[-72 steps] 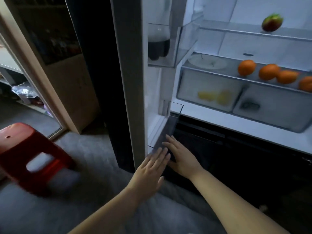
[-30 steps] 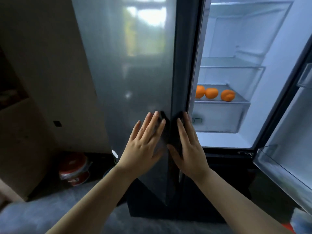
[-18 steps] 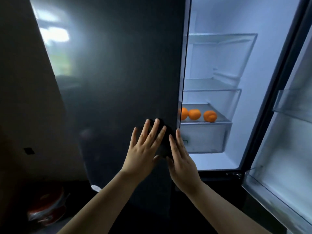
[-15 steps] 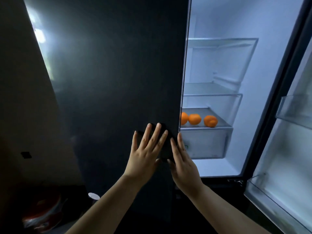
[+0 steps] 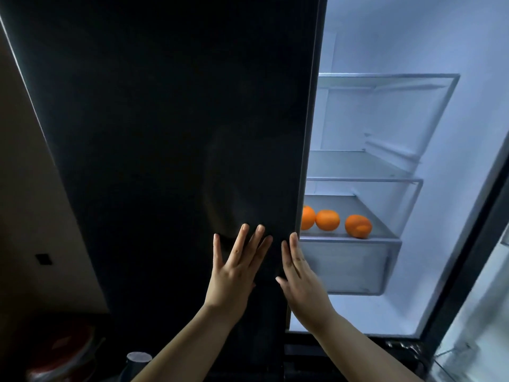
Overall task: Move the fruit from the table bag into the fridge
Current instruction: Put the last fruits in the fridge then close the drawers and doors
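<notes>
Head view: the fridge [image 5: 454, 188] stands with its lit right half open to view and its dark left door [image 5: 170, 133] filling the middle of the frame. Both bare forearms reach up from the bottom edge to that door.

The left hand [image 5: 234, 271] lies flat against the door's face near its lower right part. Its fingers [image 5: 239, 238] are straight and spread wide, holding nothing. The right hand [image 5: 300, 279] is just beside it, at the door's right edge, seen side-on. Its fingers [image 5: 294, 244] are straight and close together, and the tips reach the edge strip. It holds nothing either. The two hands are near each other but do not touch.

Three oranges [image 5: 327, 220] sit in a row inside the fridge, on the glass shelf [image 5: 366, 213] directly above a frosted drawer [image 5: 349, 266]. The leftmost one is partly hidden behind the door edge. Two more shelves are fixed above that one.

At the far right, the inner side of the fridge's right door [image 5: 479, 312] swings out toward the camera.

To the left of the fridge is a tan wall [image 5: 27, 216] with a small dark square [image 5: 44, 259] on it. Low in the dim left corner are a red object [image 5: 63, 351], too dark to identify, and a grey round cap [image 5: 138, 357].
</notes>
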`<action>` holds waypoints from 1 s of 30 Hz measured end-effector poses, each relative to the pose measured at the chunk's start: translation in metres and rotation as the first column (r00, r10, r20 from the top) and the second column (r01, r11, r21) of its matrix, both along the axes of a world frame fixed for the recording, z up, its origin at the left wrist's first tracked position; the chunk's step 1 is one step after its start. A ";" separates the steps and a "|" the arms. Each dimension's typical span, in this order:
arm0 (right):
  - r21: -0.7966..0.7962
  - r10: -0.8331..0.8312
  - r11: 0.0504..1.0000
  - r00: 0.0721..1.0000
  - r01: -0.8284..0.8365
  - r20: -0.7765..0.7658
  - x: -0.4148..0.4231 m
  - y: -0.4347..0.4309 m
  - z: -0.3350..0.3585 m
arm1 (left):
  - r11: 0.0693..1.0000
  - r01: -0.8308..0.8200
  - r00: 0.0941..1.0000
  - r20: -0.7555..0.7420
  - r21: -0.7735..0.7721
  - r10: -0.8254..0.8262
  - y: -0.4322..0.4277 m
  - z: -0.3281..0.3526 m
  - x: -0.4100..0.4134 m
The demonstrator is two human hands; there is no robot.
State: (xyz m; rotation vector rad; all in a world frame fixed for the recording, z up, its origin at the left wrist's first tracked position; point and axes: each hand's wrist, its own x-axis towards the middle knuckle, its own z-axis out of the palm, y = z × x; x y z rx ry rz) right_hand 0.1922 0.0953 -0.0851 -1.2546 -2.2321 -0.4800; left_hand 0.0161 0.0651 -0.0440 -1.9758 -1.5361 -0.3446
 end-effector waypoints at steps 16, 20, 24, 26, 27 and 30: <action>-0.054 0.052 0.997 0.998 -0.055 -0.046 0.032 -0.060 0.001 | 0.955 0.240 0.924 0.341 -0.174 -0.170 -0.025 0.012 0.012; -0.107 -0.130 0.986 0.991 0.125 -0.040 0.076 -0.120 -0.029 | 0.873 0.416 0.864 0.411 -0.256 -0.292 -0.058 -0.008 0.038; -0.153 -0.358 0.924 0.933 0.350 -0.027 0.130 -0.196 -0.055 | 0.756 0.576 0.806 0.372 -0.311 -0.461 -0.098 -0.039 0.090; -0.203 -0.469 0.867 0.883 0.455 -0.025 0.155 -0.238 -0.064 | 0.683 0.631 0.774 0.359 -0.367 -0.522 -0.124 -0.051 0.120; -0.230 -0.523 0.833 0.852 0.504 -0.026 0.167 -0.258 -0.068 | 0.650 0.658 0.753 0.357 -0.380 -0.553 -0.136 -0.055 0.135; -0.314 -0.660 0.721 0.750 0.618 -0.039 0.200 -0.312 -0.069 | 0.568 0.705 0.705 0.336 -0.424 -0.624 -0.169 -0.061 0.180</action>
